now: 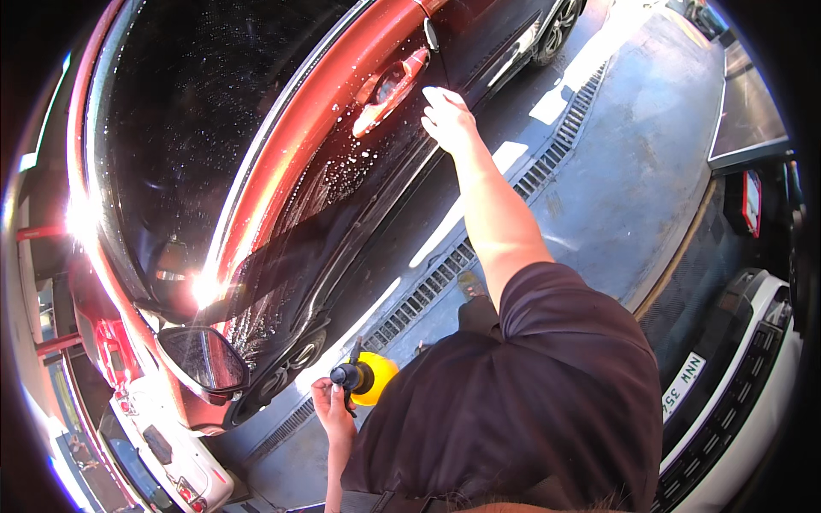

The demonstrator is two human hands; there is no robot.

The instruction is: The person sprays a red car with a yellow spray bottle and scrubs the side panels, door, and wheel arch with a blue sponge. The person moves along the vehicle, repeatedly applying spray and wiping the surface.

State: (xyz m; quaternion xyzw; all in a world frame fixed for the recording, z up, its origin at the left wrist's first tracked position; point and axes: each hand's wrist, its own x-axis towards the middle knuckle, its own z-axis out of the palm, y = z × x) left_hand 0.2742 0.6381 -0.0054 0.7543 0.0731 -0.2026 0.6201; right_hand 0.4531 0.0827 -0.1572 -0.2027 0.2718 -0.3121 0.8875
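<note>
In my left hand [333, 410] is a yellow pump sprayer [378, 378] with a black head, held by its top beside my body. My right arm reaches out to the side of a red car. My right hand [451, 120] is just beside the door handle [390, 93], its fingers curled; glare hides whether anything is in them, or whether they touch the door. Droplets and wet streaks cover the door panel [346, 173]. More drops dot the dark side window [192, 128]. The side mirror [204, 359] juts out nearer my left hand.
A slotted floor drain [449, 260] runs alongside the car on the grey floor [616, 154]. My shoe [471, 285] stands beside it. A white car [725, 410] is parked behind me at right, another white vehicle [173, 449] at lower left. Strong sun glare reflects off the red car.
</note>
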